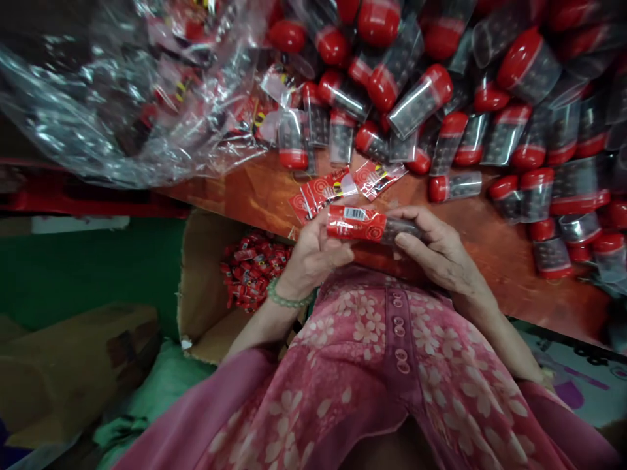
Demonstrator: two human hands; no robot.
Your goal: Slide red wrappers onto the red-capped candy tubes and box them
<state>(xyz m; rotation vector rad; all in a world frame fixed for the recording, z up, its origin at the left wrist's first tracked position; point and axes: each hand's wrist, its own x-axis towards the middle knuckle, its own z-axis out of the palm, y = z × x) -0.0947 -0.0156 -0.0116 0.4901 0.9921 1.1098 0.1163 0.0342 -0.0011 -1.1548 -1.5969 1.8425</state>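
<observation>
Between my hands lies a small clear bottle [396,230] of dark beads, on its side, with a red printed sleeve [355,224] around its left part. My left hand [321,251] is closed around the sleeved end, a bead bracelet on its wrist. At the other end, my right hand [434,245] pinches the clear part between thumb and fingers. Just beyond them, flat red printed sleeves [326,192] rest on the table. The bottle's cap is hidden under the sleeve or my left hand.
Many red-capped bottles [421,101] are heaped across the back and right of the orange-brown table [470,241]. A clear plastic bag [122,130] holding printed sleeves lies at the back left. Below the table's edge, a cardboard box [203,281] contains a pile of red sleeved pieces [255,267].
</observation>
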